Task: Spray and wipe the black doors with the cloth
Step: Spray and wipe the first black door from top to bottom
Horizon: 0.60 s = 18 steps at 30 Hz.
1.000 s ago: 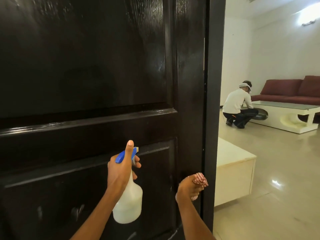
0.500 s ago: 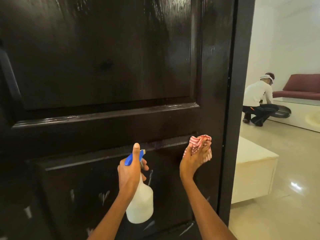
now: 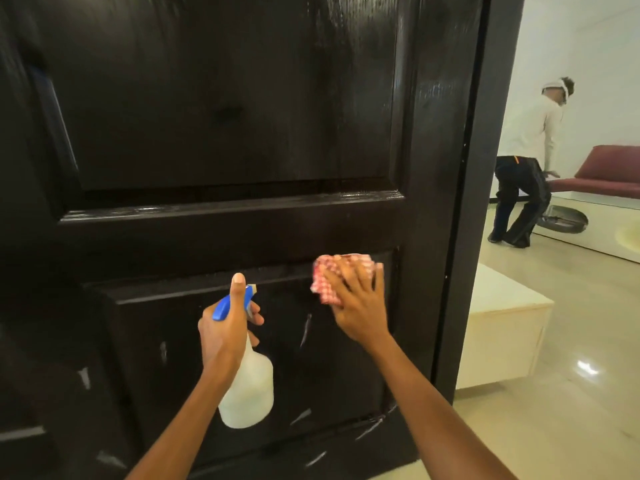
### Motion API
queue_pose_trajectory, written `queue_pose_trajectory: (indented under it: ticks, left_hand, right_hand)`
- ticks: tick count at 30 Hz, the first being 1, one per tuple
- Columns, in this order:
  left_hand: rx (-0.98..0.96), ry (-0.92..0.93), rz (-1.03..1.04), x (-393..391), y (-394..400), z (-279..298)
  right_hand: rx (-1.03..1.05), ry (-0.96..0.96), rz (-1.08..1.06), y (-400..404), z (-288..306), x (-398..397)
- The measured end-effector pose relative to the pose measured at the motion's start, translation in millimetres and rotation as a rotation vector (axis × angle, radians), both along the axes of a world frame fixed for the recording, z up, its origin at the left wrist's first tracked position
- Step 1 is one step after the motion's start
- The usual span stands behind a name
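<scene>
Door [image 3: 225,116]: glossy black, pale streaks low down. Cloth [image 3: 327,282]: red-and-white check. Spray bottle [image 3: 247,389]: translucent white body, blue trigger head. Sofa [image 3: 609,171]: maroon. Floor [image 3: 554,427]: cream, shiny. Low block [image 3: 502,327]: cream.

A red-checked cloth [image 3: 341,277] is pressed flat against the black door [image 3: 225,133] by the right hand [image 3: 358,306], at the top edge of the lower panel; a white spray bottle [image 3: 247,386] with a blue trigger head is gripped by the left hand [image 3: 225,327], thumb raised; pale streaks are seen low on the door; beyond the doorway, a person [image 3: 526,157] is seen bent beside a maroon sofa [image 3: 609,171].
</scene>
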<state>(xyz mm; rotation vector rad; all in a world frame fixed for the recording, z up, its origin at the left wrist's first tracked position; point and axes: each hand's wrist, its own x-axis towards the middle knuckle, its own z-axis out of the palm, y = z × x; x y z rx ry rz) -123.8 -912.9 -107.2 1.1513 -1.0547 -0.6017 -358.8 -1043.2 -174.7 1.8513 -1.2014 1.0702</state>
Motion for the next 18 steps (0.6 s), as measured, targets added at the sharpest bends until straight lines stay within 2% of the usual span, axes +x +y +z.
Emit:
queue_pose_trajectory:
  ticks: [3,5,10,12,18]
  left_hand:
    - [0.000,-0.025,0.017,10,6,1]
    - [-0.001,-0.032,0.026,18,13,-1]
    - [0.003,-0.021,0.079,45,28,-10]
    - [-0.007,-0.008,0.105,58,34,-15]
    - [-0.019,-0.006,0.215,117,57,-25]
  right_hand:
    - [0.100,-0.289,-0.178,-4,-14,-47]
    - [0.155,-0.478,-0.225,-6,-16,-56]
    - [0.155,-0.996,-0.130,-7,5,22]
    - [0.152,-0.998,-0.089,-4,11,66]
    - [0.182,-0.643,0.044,38,-10,222]
